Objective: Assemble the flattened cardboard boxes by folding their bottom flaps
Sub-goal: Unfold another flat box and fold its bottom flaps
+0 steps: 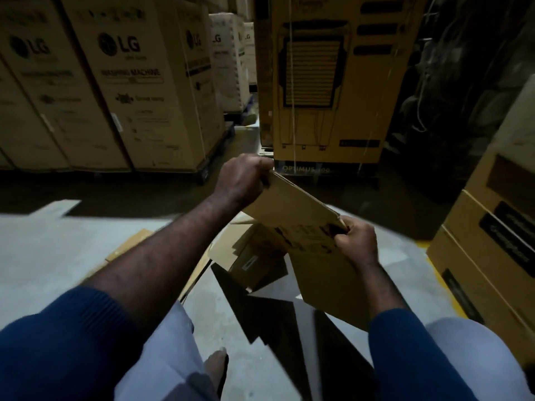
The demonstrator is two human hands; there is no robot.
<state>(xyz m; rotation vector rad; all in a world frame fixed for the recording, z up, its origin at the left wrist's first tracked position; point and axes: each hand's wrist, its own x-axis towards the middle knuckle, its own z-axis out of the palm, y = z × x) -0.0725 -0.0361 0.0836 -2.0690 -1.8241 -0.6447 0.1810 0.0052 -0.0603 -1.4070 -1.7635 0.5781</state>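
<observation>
Cardboard box (292, 209), folded flat, hangs tilted before the person, above other cardboard pieces (254, 256) lying on the floor (58, 250). The left hand (243, 178) pinches its far top corner and the right hand (356, 241) curls round its near edge, both closed firmly on the board. Gripped only at the rim, it could slip from one hand when pulled open, or buckle off its creases if the pull is uneven.

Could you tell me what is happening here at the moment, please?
A person is holding a flattened cardboard box in the air with both hands: the left hand grips its far corner, the right hand its near edge. It looks flat, its flaps not yet folded. More cardboard lies on the floor beneath.
</observation>
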